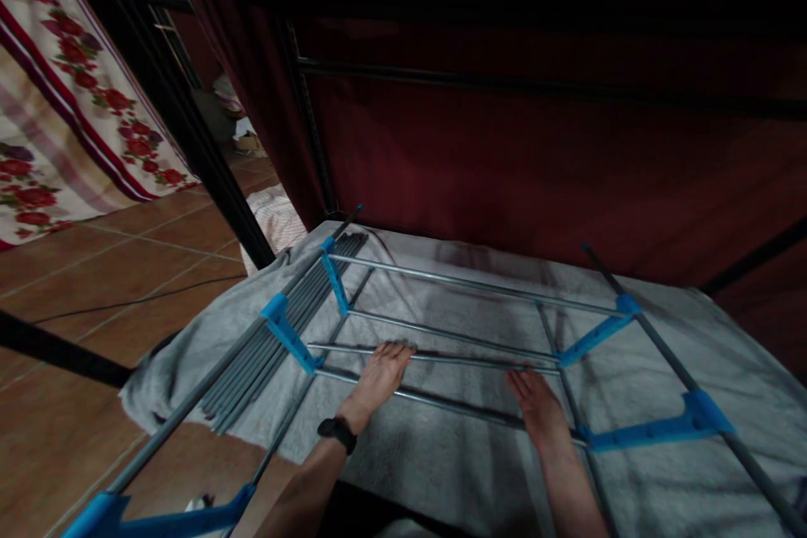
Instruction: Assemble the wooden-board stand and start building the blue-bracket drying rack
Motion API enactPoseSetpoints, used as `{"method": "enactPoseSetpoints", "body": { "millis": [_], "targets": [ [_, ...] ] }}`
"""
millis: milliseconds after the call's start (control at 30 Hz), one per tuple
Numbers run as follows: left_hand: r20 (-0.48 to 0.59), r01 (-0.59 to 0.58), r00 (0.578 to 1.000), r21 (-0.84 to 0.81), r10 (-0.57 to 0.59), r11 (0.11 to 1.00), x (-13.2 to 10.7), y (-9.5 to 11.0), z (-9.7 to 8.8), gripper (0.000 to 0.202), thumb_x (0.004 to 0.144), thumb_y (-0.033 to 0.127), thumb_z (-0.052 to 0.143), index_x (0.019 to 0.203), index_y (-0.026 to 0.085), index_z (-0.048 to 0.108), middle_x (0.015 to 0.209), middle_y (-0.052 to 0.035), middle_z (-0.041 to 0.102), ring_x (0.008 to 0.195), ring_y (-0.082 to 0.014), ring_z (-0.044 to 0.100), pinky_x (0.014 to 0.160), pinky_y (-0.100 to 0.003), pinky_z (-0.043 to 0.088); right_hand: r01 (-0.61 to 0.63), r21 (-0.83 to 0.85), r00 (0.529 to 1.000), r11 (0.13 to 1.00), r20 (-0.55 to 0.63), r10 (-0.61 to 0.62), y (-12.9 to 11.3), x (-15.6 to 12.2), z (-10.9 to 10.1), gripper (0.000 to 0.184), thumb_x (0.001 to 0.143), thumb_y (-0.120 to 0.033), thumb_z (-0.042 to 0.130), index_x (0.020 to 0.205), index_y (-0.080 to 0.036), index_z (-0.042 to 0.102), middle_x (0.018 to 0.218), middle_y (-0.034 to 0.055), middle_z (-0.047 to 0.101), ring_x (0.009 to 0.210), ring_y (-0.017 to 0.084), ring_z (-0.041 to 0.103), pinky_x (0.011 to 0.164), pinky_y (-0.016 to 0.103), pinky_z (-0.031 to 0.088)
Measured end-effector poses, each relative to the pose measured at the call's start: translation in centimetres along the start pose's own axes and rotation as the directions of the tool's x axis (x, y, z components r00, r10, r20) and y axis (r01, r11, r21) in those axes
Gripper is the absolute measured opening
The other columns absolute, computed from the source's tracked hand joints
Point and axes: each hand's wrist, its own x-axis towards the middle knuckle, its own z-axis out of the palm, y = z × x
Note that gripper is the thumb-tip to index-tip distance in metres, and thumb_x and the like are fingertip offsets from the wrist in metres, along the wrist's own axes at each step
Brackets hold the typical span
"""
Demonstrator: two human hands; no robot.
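A grey metal rack frame [454, 286] with blue plastic brackets [290, 336] lies flat on a grey blanket [661, 345]. My left hand [378, 378], with a black watch at the wrist, reaches forward and its fingers curl over one thin cross rod [466, 357]. My right hand [535, 403] lies stretched over a lower rod [441, 403], its fingertips touching the same cross rod. A bundle of loose grey rods [277, 345] lies beside the left side rail.
A dark red curtain [535, 151] hangs right behind the blanket. A black post [189, 126] stands at the left. Brown floor tiles [94, 269] extend left, with a floral cloth [69, 101] hanging beyond. A black cable crosses the tiles.
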Motion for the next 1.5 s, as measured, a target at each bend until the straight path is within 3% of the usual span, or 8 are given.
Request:
{"method": "enactPoseSetpoints", "body": {
  "millis": [267,500,867,1200,1500],
  "targets": [
    [0.031,-0.058,0.998,-0.037,0.059,0.998,0.6,0.4,0.2,0.034,0.098,0.027,0.044,0.127,0.026,0.061,0.118,-0.0057,0.067,0.11,-0.0193,0.061,0.105,-0.039,0.042,-0.227,-0.065,0.955,0.972,0.18,0.235,0.4,-1.0,3.6,0.021,0.069,-0.029,0.08,0.086,-0.019,0.074,0.087,0.0051,0.075,0.089,0.026,0.073,0.096,0.054,0.052],
    [0.097,-0.056,0.994,0.001,0.056,0.998,1.4,0.8,0.2,0.029,0.098,0.03,0.043,0.113,0.021,0.066,0.11,-0.0067,0.07,0.102,-0.0191,0.064,0.096,-0.033,0.046,-0.301,-0.147,0.921,0.942,0.212,0.327,0.2,-1.0,4.1,0.022,0.069,-0.028,0.08,0.087,-0.015,0.074,0.09,0.0087,0.076,0.092,0.026,0.073,0.091,0.048,0.056],
    [-0.071,-0.058,0.995,0.071,0.063,0.996,0.8,-0.1,1.9,0.027,0.098,0.028,0.045,0.117,0.022,0.063,0.114,-0.0059,0.069,0.107,-0.0212,0.063,0.103,-0.041,0.043,-0.264,-0.039,0.957,0.964,0.115,0.267,0.5,-0.3,3.4,0.018,0.066,-0.028,0.084,0.081,-0.022,0.075,0.095,0.0047,0.076,0.091,0.024,0.072,0.095,0.043,0.056],
    [-0.088,-0.018,0.996,0.003,0.018,1.0,1.0,-0.4,1.8,0.016,0.095,0.021,0.049,0.107,0.021,0.06,0.103,-0.0047,0.069,0.099,-0.0216,0.062,0.094,-0.039,0.046,-0.211,-0.01,0.969,0.978,0.129,0.21,0.6,-0.2,3.0,0.019,0.071,-0.028,0.079,0.089,-0.022,0.074,0.1,0.0066,0.076,0.095,0.021,0.071,0.099,0.04,0.053],
    [-0.118,0.032,0.993,0.0,-0.032,0.999,1.0,-0.4,1.5,0.012,0.093,0.016,0.048,0.099,0.02,0.058,0.098,-0.0051,0.068,0.093,-0.0217,0.062,0.089,-0.038,0.045,-0.061,0.069,0.998,0.996,-0.031,0.063,1.3,0.2,2.4,0.01,0.071,-0.026,0.077,0.08,-0.025,0.073,0.097,0.002,0.075,0.09,0.018,0.07,0.096,0.039,0.055]
  ]
}}
